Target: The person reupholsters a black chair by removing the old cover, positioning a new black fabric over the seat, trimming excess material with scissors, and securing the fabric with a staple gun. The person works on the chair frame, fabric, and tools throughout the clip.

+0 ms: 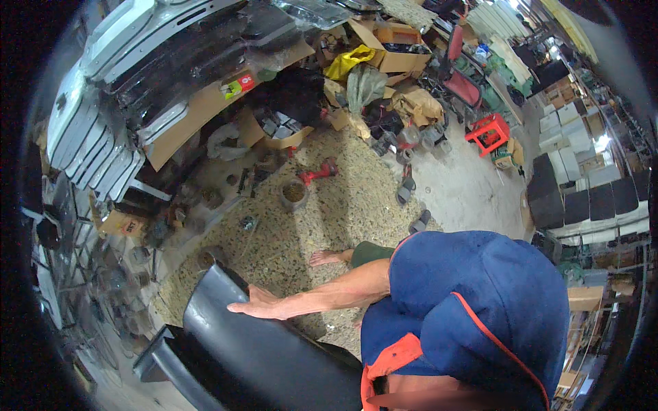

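My right hand (257,303) is shut on the upper edge of a curved black molded panel (274,349) at lower left, its thumb along the outer face. A second black panel (157,359) is beside that one, farther left. My bent body in a blue shirt fills the lower right and hides much of the floor below. My left hand is not visible. Just past my right arm a bare foot (325,257) rests on the speckled floor (301,233).
A red tool (315,172), a round pot (295,195) and dark sandals (406,192) lie ahead. Stacked pale panels (96,137), cardboard boxes (397,58), bags and scrap line the upper left and back. A red crate (486,133) and shelving (582,178) stand right.
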The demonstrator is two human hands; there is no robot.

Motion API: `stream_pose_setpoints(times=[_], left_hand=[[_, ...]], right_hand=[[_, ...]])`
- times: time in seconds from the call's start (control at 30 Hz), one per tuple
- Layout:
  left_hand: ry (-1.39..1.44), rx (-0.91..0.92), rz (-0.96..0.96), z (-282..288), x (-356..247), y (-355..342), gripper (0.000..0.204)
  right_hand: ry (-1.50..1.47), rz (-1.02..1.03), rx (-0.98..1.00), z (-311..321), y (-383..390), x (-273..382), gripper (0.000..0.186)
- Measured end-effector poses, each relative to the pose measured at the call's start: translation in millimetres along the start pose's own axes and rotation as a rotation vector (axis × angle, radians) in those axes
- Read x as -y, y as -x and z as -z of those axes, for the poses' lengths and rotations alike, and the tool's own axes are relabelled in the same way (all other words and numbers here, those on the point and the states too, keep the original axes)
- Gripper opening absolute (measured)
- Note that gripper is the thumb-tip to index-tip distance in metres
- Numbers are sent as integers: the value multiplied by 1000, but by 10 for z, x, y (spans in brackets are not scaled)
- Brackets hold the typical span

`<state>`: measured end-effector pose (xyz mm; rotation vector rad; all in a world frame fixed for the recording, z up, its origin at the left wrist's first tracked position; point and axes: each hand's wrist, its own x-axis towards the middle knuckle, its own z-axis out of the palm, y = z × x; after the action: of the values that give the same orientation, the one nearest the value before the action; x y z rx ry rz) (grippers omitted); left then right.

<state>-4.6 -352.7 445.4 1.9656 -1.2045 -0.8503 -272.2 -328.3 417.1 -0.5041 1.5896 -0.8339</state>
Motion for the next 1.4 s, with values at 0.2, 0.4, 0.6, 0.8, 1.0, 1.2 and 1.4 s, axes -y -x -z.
stream_pose_setpoints(times=[0.2, 0.4, 0.6, 0.8, 1.0, 1.2, 1.4], left_hand=[[10, -12, -7, 548, 258, -55, 33], [88, -220, 79, 2260, 851, 373, 32], [-816, -476, -210, 4993, 2659, 1788, 28], [433, -951, 372, 5202, 3876, 1804, 48], [239, -979, 348, 4951, 3323, 1059, 61], [-145, -1164, 385, 4043, 2429, 483, 58], [-138, -1147, 298, 3523, 1554, -1, 56]], right_hand=[[-198, -147, 79, -85, 462, -74, 94], [-237, -131, 50, -404, 938, -345, 88], [-197, 126, 332, -990, 1846, -535, 56], [-84, 70, 248, -1851, 1741, -41, 70], [358, 354, 192, -2320, 471, 787, 72], [205, 212, 397, -2085, -1397, 1382, 70], [319, 213, 455, -1988, -2846, 2048, 76]])
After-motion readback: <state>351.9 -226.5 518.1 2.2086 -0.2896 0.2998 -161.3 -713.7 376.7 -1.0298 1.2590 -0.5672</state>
